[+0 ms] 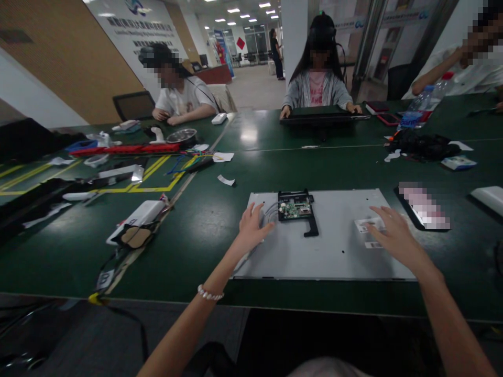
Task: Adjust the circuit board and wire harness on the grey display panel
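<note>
A flat light-grey display panel (330, 256) lies on the green table in front of me. Near its upper middle sits a green circuit board (295, 208) in a black plastic frame (310, 228). Grey cables (268, 213) run from the board's left side down the panel's left edge. My left hand (253, 225) hovers at that edge by the cables, fingers apart and holding nothing. Over the right part, above white labels (369, 225), my right hand (393, 230) is spread with nothing in it. Whether either hand touches the panel I cannot tell.
A phone (424, 207) lies right of the panel. To the left are a white boxy device (143, 220), red strips (126, 149) and loose wires. Across the table a person holds a dark screen (322, 118). Bottles (426, 107) stand at the back right.
</note>
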`<state>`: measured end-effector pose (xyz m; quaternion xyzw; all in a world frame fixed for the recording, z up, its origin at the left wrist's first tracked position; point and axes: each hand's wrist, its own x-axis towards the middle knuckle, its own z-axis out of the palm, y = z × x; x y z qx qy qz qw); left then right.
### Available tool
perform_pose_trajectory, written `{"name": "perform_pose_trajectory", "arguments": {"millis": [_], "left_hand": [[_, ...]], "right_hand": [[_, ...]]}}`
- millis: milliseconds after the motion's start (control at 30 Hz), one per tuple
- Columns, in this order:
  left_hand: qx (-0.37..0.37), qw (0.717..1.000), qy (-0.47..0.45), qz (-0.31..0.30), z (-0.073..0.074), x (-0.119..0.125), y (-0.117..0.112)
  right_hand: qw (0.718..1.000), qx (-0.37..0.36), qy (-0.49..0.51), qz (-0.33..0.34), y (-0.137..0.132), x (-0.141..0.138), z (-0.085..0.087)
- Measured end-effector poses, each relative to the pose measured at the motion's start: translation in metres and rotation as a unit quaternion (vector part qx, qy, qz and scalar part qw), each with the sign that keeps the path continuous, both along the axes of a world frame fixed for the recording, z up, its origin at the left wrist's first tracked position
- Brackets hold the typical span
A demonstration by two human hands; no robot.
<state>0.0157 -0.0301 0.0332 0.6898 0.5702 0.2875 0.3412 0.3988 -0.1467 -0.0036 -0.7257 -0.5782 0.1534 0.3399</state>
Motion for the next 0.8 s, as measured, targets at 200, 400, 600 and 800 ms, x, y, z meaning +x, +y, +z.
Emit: {"name": "perform_pose_trajectory", "arguments": {"millis": [200, 400, 600, 800], "left_hand": [[-0.017, 0.980, 0.025, -0.198, 0.007, 0.025, 0.044], [-0.012, 0.960, 0.038, -0.276, -0.001, 0.020, 0.078], [0.015, 0.952, 0.083, -0.293, -0.011, 0.017, 0.077], [0.042, 0.945, 0.096, -0.311, -0.007, 0.030, 0.062]], "right_hand": [[0.970, 0.003, -0.006, 0.241, 0.060, -0.066, 0.036], [0.933, -0.054, 0.024, 0.355, 0.114, -0.087, 0.037], [0.923, -0.024, 0.017, 0.383, 0.131, -0.090, 0.022], [0.931, -0.003, 0.015, 0.364, 0.117, -0.080, 0.014]]}}
